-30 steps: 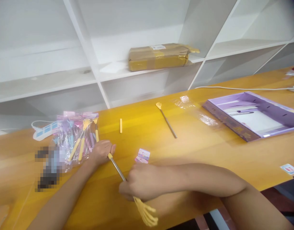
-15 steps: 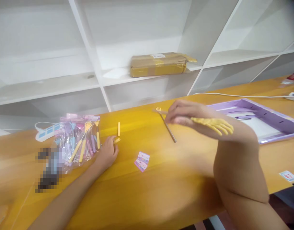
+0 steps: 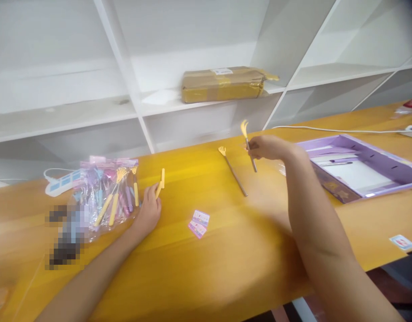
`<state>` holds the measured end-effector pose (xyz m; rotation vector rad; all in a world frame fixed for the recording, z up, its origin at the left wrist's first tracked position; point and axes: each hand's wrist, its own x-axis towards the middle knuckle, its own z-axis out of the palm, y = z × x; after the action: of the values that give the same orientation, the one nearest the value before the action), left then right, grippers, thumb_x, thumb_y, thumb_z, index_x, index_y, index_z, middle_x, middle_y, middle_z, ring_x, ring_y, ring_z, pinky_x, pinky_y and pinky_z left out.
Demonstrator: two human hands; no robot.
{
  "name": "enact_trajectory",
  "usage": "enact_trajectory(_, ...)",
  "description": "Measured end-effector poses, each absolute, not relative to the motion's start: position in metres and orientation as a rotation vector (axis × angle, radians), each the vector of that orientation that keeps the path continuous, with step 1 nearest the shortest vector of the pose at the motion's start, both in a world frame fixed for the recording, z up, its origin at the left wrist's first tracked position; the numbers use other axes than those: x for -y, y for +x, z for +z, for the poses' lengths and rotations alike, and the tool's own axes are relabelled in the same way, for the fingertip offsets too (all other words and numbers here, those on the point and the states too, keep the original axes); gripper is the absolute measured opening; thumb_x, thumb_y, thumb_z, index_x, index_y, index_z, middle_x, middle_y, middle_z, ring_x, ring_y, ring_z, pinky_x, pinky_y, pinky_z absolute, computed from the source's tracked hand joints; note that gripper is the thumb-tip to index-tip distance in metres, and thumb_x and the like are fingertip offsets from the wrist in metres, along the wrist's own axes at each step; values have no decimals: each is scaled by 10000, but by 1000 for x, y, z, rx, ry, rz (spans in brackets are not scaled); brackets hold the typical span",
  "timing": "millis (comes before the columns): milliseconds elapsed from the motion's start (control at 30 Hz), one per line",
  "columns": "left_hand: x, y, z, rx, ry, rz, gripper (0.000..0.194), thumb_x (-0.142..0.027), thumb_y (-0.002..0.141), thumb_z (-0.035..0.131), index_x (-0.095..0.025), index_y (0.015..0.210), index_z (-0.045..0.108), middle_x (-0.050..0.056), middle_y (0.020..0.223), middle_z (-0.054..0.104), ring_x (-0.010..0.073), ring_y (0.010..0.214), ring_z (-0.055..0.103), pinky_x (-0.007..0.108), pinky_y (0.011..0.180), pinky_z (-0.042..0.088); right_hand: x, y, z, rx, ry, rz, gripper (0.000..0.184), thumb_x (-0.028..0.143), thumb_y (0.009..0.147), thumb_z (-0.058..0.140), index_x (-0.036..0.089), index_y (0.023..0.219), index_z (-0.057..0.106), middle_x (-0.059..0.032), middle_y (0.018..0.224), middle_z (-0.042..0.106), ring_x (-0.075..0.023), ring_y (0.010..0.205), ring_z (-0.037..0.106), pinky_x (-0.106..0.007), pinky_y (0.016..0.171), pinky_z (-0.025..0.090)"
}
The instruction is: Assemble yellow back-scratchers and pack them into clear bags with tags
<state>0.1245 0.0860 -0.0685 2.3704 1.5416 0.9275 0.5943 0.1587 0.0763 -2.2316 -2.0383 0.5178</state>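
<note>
My left hand (image 3: 149,210) is closed around a short yellow handle (image 3: 158,190). Beside its upper end, another yellow handle (image 3: 163,177) lies on the table. My right hand (image 3: 265,147) pinches the metal rod of a back scratcher (image 3: 244,129), its yellow claw-shaped head pointing up above the table. A second back scratcher (image 3: 235,176), a bare metal rod with a yellow claw head, lies to the left of that hand. To the left of my left hand is a clear plastic bag (image 3: 91,223), with yellow-handled and other coloured scratchers in or on it.
Small pink-purple cards (image 3: 199,223) lie mid-table. A purple box tray (image 3: 393,178) with papers and a pen stands right. A power strip (image 3: 63,183) is behind the bag. A cardboard box (image 3: 222,86) rests on the white shelf. Another card (image 3: 402,242) lies near the right edge.
My right hand has turned the scratcher so its yellow head now points up instead of back over my forearm. My left hand has tilted the handle more upright, closer to the lying one.
</note>
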Motion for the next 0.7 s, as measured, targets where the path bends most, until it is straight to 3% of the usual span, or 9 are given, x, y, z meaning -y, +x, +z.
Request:
enact_trajectory(67, -84, 125, -64, -1532, 2389, 893, 530, -150, 992, 467, -224, 1514, 408, 141, 1353, 505, 275, 1234, 607, 491, 1105, 515, -174, 593, 59, 2129, -2434, 638, 161, 135, 927, 617, 147, 969, 772, -94, 909, 763, -179, 793, 713, -268, 762, 520)
enact_trajectory(233, -80, 126, -57, -1471, 2388, 776, 401, -186, 978, 530, -259, 1372, 537, 97, 1330, 458, 159, 893, 669, 388, 922, 611, -192, 580, 26, 2217, -2564, 688, 172, 162, 913, 634, 102, 927, 795, -151, 862, 751, -207, 766, 705, -288, 754, 500)
enact_trajectory(367, -78, 127, -57, -1456, 2455, 720, 376, -220, 966, 566, -245, 1341, 556, 103, 1329, 460, 169, 869, 661, 397, 871, 623, -198, 576, 17, 2259, -2621, 563, 249, 215, 939, 603, 53, 876, 783, -199, 820, 729, -250, 788, 694, -330, 777, 491)
enact_trajectory(500, -74, 126, -55, -1359, 2390, 741, 413, -226, 963, 579, -250, 1370, 511, 95, 1307, 484, 131, 757, 641, 385, 795, 639, -196, 567, 24, 2279, -2602, 392, 309, 239, 980, 567, 7, 1047, 759, -271, 1041, 725, -306, 992, 703, -349, 846, 483)
enact_trajectory(567, -71, 126, -54, -1212, 2325, 810, 445, -193, 961, 569, -258, 1394, 485, 105, 1347, 479, 131, 808, 670, 377, 824, 653, -189, 556, 33, 2298, -2541, 333, 357, 288, 1014, 533, 27, 1150, 734, -271, 1165, 709, -322, 1087, 685, -354, 880, 477)
enact_trajectory(700, -66, 128, -51, -988, 2310, 882, 537, -146, 957, 555, -277, 1466, 445, 136, 1502, 437, 220, 1166, 688, 441, 1040, 621, -166, 521, 51, 2364, -2327, 374, 376, 392, 1040, 508, 145, 1239, 709, -172, 1219, 721, -277, 1072, 693, -324, 892, 486)
